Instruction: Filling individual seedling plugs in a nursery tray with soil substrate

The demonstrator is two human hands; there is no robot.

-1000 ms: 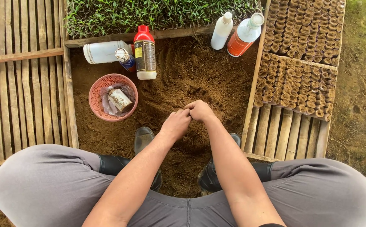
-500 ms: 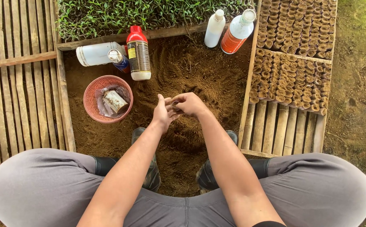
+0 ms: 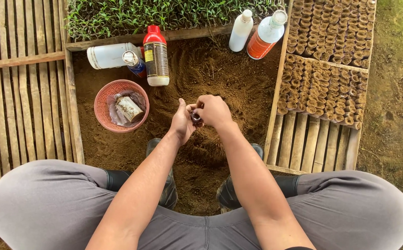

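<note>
My left hand [image 3: 183, 122] and my right hand [image 3: 214, 111] meet above a bed of loose brown soil [image 3: 210, 78]. Between them they hold a small dark soil-filled pot [image 3: 196, 117]. The left hand cups it from the left with the thumb raised. The right hand closes over it from the right. My boots [image 3: 166, 185] stand on the soil below the hands.
A pink basket [image 3: 103, 111] with a rolled packet lies left of the hands. Bottles stand behind: a white jug [image 3: 111, 55], a red-capped bottle [image 3: 156, 55], a white bottle [image 3: 240, 31], an orange one [image 3: 264, 39]. Rows of filled pots [image 3: 326, 69] sit right on bamboo slats. Seedlings [image 3: 164, 14] grow behind.
Both hands have lifted slightly and the left hand has opened its thumb upward; the small pot now shows between the fingers. The view has shifted a little.
</note>
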